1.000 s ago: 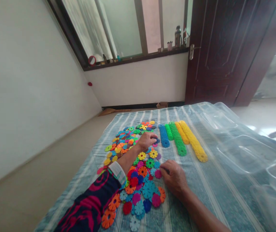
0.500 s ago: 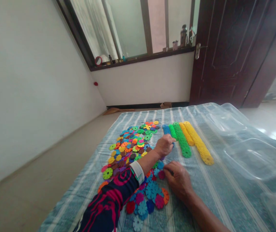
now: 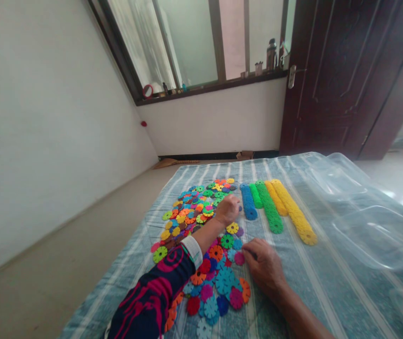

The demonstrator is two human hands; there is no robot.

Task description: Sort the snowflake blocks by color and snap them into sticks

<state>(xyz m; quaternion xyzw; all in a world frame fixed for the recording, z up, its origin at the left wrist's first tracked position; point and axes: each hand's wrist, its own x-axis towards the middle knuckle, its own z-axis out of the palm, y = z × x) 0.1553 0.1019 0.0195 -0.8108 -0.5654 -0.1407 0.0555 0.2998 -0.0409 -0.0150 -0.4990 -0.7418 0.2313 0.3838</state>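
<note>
A heap of flat, flower-shaped plastic discs in many colours (image 3: 194,216) lies on a striped blue-green cloth (image 3: 314,278). To its right lie sorted rows of discs: a short blue row (image 3: 248,207), two green rows (image 3: 269,213) and two yellow rows (image 3: 295,217). My left hand (image 3: 227,209) is curled, fingers down on the discs just left of the blue row; what it pinches is hidden. My right hand (image 3: 265,263) rests on the cloth, fingers bent beside a pink disc (image 3: 238,258).
Clear plastic containers (image 3: 374,221) lie on the right side of the cloth. A white wall runs along the left. A window sill with bottles and cups (image 3: 272,54) and a dark wooden door (image 3: 342,75) stand beyond.
My left hand reached right to the near end of the blue row, then drew back left to the heap's edge. The blue row now shows whole. My right hand stayed in place.
</note>
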